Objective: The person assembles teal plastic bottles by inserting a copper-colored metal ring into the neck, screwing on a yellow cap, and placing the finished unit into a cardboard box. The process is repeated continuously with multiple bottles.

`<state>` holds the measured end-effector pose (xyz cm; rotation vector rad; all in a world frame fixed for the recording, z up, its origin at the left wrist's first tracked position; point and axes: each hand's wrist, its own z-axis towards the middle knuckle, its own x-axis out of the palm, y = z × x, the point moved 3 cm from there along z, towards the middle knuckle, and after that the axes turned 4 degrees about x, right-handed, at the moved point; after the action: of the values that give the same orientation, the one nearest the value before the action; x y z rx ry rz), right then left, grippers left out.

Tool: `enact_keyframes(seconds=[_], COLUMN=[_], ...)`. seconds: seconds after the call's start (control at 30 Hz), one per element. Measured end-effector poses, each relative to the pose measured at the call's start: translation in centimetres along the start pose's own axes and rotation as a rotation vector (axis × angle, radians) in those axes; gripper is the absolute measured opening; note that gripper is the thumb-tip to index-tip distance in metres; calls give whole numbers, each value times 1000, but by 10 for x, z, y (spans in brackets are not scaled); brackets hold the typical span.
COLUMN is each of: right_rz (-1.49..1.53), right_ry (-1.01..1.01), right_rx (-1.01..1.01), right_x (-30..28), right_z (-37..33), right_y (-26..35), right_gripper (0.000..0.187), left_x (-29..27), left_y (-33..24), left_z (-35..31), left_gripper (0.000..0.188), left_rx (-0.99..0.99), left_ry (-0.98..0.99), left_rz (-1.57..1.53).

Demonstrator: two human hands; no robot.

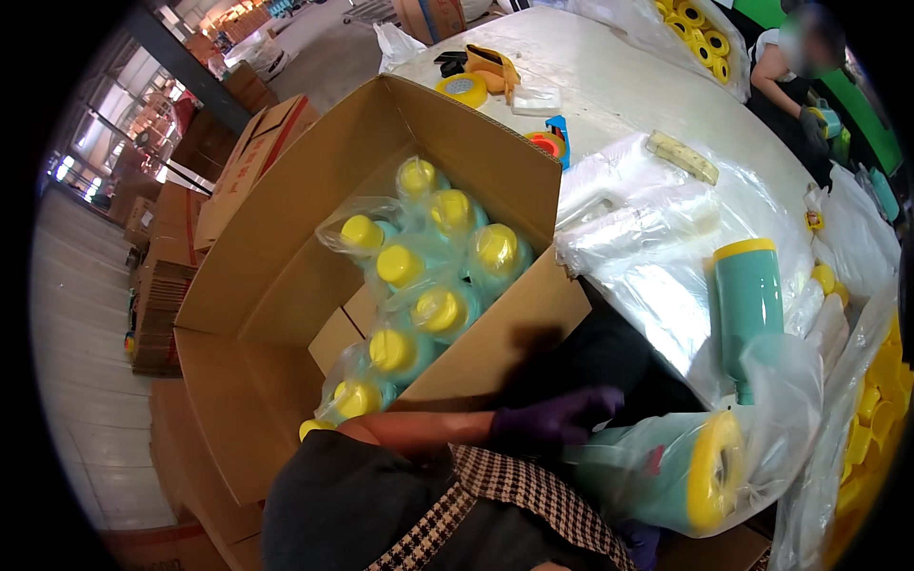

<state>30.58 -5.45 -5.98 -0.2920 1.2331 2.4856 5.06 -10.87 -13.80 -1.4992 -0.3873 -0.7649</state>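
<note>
A teal thermos-like bottle [633,466] with a yellow ring at its wide end lies tilted in a clear plastic bag, close to my body. My left hand [557,416], in a purple glove, is beside the bottle's other end with fingers stretched out; whether it touches the bag is unclear. Below the bottle, only a bit of my right hand's purple glove [640,542] shows, its fingers hidden. An open cardboard box [486,366] to the left contains several bagged teal bottles [440,310] with yellow caps. Another teal bottle [747,305], yellow-rimmed, rests unbagged to the right.
Clear plastic bags [647,219] are spread on the white table [609,71]. A yellow tape roll [462,89] and a blue tape dispenser [559,138] lie beyond the box. Yellow parts [874,409] fill a bag at right. A co-worker [781,71] sits at the far right.
</note>
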Motion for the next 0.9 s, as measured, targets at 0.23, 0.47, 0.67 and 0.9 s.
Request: enact_keyframes(seconds=[0.23,0.47,0.67,0.9], right_rz=[-166,364,735,-341], right_ry=[165,951,994,-181], right_rx=[-824,-594,-352,124], right_x=[-7,59,124,7], right_z=[-1,-14,-18,59], right_y=[103,116,110,-53], right_gripper=[10,33,37,63], left_x=[57,-4,13,-166], left_y=[39,-99,-322,-288], left_z=[16,-13,-216,-261], left_gripper=[61,46,45,39], left_rx=[836,553,416,-1069], left_ry=[333,-271,-1241,-508], left_rz=[745,386,1966,2520])
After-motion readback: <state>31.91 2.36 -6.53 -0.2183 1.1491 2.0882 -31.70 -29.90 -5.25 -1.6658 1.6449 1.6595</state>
